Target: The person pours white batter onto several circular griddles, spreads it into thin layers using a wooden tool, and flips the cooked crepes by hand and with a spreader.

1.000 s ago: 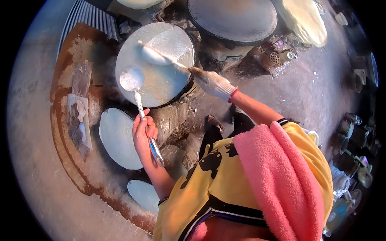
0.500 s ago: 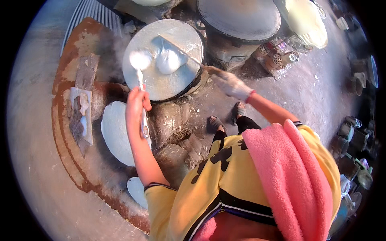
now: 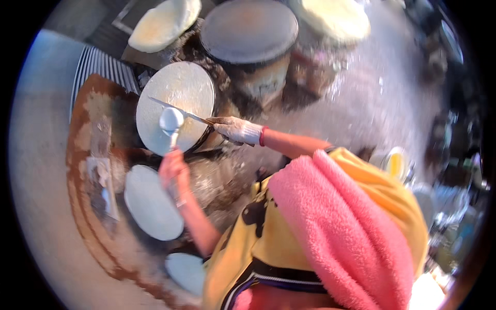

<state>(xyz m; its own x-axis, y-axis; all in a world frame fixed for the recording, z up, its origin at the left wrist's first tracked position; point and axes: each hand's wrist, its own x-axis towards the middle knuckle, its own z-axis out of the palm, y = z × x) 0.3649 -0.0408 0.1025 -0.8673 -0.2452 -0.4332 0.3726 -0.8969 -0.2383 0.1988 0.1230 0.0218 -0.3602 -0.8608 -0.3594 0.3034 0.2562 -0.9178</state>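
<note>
Here the left hand (image 3: pixel 174 168) is raised in front of the body, forearm coming up from the lower middle and bent at the elbow, fingers closed round the handle of a ladle (image 3: pixel 171 124). The ladle stands nearly upright, its white bowl over the near edge of the round griddle (image 3: pixel 175 111). The right hand (image 3: pixel 235 130), white with batter and with a red band at the wrist, reaches out to the left from a nearly level forearm; it is clamped on the end of a thin flat blade (image 3: pixel 178 109) that lies slanted across the griddle, its tip toward the far left rim. The blade passes just behind the ladle bowl. Below the left hand sits a pale lid (image 3: pixel 152 204), with a second lid (image 3: pixel 187 271) nearer the body. A pink towel (image 3: pixel 341 232) hangs over the right shoulder.
</note>
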